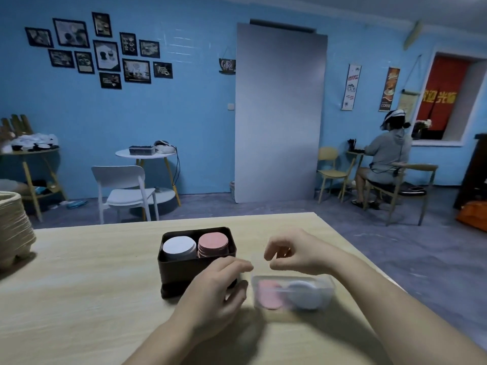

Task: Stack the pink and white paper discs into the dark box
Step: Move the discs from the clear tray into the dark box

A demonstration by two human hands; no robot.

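Counted: one dark box [196, 270], two compartments side by side; one stack of white discs [179, 247] in the left compartment, one stack of pink discs [213, 242] in the right, both tops near rim level. One clear plastic tray [328, 284] just right of the box and nearer the camera, flat on the wooden table [79, 285]; inside it one small pile of pink discs [268, 295] on the left and one pile of white discs [305, 295] on the right, single discs too blurred to count. Two hands in view. Left hand [216, 291] in front of the box's near right corner, fingers bent, forefinger reaching right towards the tray's far edge, thumb spread well below the fingers; box corner between thumb and fingers, contact not resolvable, so grip or no grip cannot be told. Right hand [295, 252] raised over the tray's far side, fingers loosely curled, thumb and forefinger tips close but parted, nothing seen between them, touching neither tray nor box. Elsewhere: one stack of pulp egg trays [13, 230] at the table's left edge; one white chair [123, 191] and one round white table [145, 154] by the blue wall; one seated person [387, 159] at far right, back to camera
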